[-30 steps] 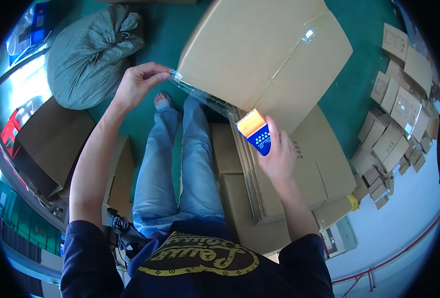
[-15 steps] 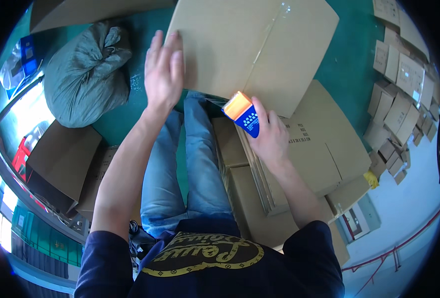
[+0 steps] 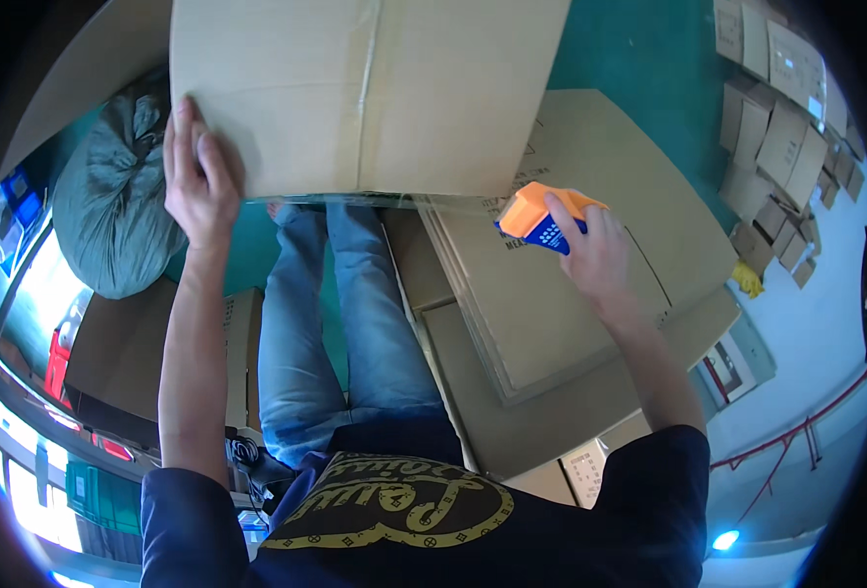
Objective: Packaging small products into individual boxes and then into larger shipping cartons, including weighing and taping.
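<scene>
Touching the large carton (image 3: 453,118) at its left edge, the left hand (image 3: 198,186) is lying against the cardboard, its thumb standing apart from the forefinger; how the other fingers are bending cannot be told. To the right of the carton's near right corner, and just beside it, the right hand (image 3: 598,253) is gripping an orange and blue tape dispenser (image 3: 543,218), its fingers clamping around the body. Down the carton's visible face, a strip of tape (image 3: 367,98) is running along the seam to the near edge. Below that edge, the person's legs in blue jeans (image 3: 301,353) are showing. On the carton's near right side, a stack of flattened cardboard (image 3: 590,304) is lying, its upper left part passing behind the carton. Left of the carton, a grey-green sack (image 3: 110,220) is sitting, its top gathering into a bunch. Well to the carton's right, many smaller boxes (image 3: 786,147) are crowding together, with a yellow item (image 3: 747,279) lying near them.
</scene>
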Tool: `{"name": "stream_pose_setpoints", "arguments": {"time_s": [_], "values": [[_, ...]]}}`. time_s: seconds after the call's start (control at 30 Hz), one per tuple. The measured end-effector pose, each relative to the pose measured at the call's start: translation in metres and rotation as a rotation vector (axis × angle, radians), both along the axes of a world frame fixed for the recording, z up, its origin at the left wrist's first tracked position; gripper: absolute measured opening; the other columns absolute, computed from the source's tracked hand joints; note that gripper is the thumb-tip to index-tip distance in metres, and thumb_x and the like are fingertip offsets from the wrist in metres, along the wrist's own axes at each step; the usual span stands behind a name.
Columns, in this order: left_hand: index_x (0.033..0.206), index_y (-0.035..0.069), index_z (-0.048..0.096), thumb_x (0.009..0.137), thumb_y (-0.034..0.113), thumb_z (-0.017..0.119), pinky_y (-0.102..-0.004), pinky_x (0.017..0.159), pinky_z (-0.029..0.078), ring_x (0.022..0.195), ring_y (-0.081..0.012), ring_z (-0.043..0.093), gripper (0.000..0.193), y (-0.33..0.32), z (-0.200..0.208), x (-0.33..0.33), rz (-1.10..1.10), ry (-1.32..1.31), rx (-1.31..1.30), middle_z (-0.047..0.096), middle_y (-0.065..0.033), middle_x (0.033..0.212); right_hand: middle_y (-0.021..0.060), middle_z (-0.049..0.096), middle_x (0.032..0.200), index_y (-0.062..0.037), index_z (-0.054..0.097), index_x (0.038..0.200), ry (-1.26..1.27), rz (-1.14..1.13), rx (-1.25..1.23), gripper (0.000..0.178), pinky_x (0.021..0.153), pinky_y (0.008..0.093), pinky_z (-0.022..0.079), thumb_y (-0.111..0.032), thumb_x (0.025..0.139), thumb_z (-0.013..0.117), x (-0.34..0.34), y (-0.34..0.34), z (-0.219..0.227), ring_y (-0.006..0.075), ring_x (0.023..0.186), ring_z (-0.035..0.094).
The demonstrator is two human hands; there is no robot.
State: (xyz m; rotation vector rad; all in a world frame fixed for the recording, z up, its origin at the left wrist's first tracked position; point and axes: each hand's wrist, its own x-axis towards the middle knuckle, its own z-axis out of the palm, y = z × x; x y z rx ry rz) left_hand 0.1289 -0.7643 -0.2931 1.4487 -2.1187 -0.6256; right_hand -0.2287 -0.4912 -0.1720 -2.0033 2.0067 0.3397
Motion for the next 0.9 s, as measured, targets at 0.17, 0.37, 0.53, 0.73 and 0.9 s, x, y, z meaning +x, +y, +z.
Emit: {"name": "stream_pose_setpoints", "arguments": {"time_s": [0.17, 0.37, 0.53, 0.73, 0.9], "values": [[0.136, 0.002, 0.054, 0.100, 0.014, 0.046, -0.0367, 0.101, 0.047, 0.123, -0.0329, 0.056, 0.039, 0.008, -0.006, -0.013, -0.016, 0.027, -0.036, 0.056, -0.0173, 0.135, 0.0065, 0.045, 0.087, -0.0282, 0.051, 0.139, -0.009, 0.001, -0.004, 0.085, 0.064, 0.0395, 0.046, -0.007, 0.062, 0.079, -0.022, 0.021, -0.011, 0.0265, 0.074, 0.051], [0.136, 0.000, 0.053, 0.100, 0.013, 0.044, -0.0379, 0.104, 0.044, 0.126, -0.0343, 0.054, 0.039, 0.011, -0.009, -0.013, -0.039, 0.030, -0.028, 0.055, -0.0191, 0.137, 0.0057, 0.045, 0.088, -0.0314, 0.049, 0.140, -0.007, -0.008, -0.067, 0.091, 0.065, 0.0373, 0.047, -0.009, 0.059, 0.083, -0.045, 0.025, -0.039, 0.0249, 0.076, 0.052], [0.137, 0.000, 0.052, 0.098, 0.010, 0.041, -0.0379, 0.104, 0.043, 0.127, -0.0335, 0.053, 0.042, 0.010, -0.009, -0.012, -0.042, 0.024, -0.023, 0.055, -0.0187, 0.137, 0.0053, 0.045, 0.088, -0.0313, 0.050, 0.139, -0.059, 0.037, -0.112, 0.089, 0.065, 0.0369, 0.047, -0.009, 0.060, 0.084, -0.057, 0.028, -0.049, 0.0248, 0.076, 0.052], [0.137, 0.000, 0.052, 0.097, 0.011, 0.039, -0.0379, 0.105, 0.043, 0.127, -0.0337, 0.053, 0.043, 0.012, -0.010, -0.015, -0.019, 0.011, 0.002, 0.055, -0.0187, 0.138, 0.0051, 0.045, 0.087, -0.0302, 0.051, 0.137, -0.145, 0.089, -0.144, 0.086, 0.065, 0.0365, 0.046, -0.010, 0.060, 0.084, -0.061, 0.043, -0.046, 0.0250, 0.076, 0.052], [0.137, -0.001, 0.051, 0.097, 0.011, 0.039, -0.0383, 0.105, 0.043, 0.127, -0.0336, 0.054, 0.044, 0.013, -0.012, -0.013, -0.022, 0.018, -0.001, 0.055, -0.0187, 0.138, 0.0051, 0.046, 0.089, -0.0304, 0.052, 0.136, -0.104, 0.049, -0.069, 0.084, 0.065, 0.0372, 0.047, -0.009, 0.060, 0.082, -0.064, 0.036, -0.056, 0.0248, 0.076, 0.052]]}}
